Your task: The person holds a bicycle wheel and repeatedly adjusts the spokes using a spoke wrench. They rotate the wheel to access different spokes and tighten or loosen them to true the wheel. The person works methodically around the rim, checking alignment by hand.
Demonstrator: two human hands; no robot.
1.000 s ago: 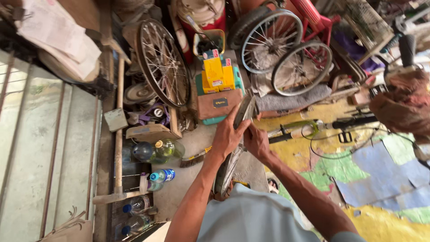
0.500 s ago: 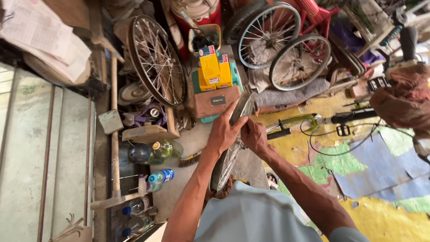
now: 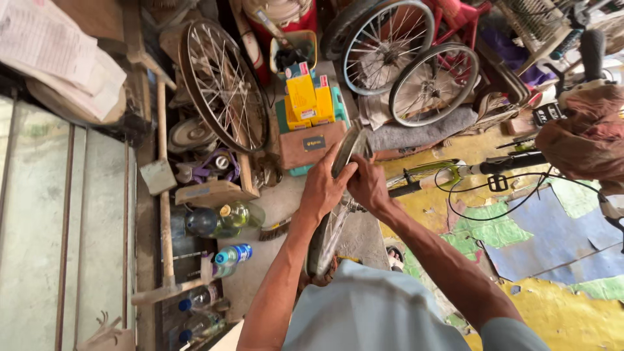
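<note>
Head view shows my left hand (image 3: pixel 323 188) and right hand (image 3: pixel 368 184) both gripping the bicycle wheel (image 3: pixel 331 214) at its rim; I should press evenly.

A bicycle wheel (image 3: pixel 331 214) stands on edge in the middle, gripped near its top by the left hand (image 3: pixel 323 188) and the right hand (image 3: pixel 368 184), one on either side and touching. Just beyond the hands sits a stack of boxes (image 3: pixel 308 110); to its left leans a bare spoked rim (image 3: pixel 222 84), to its right two more wheels (image 3: pixel 406 62) — one overlapping the other. Bottles (image 3: pixel 224 221) lie on the floor left of the held wheel, and a bicycle frame (image 3: pixel 455 172) lies to its right.
</note>
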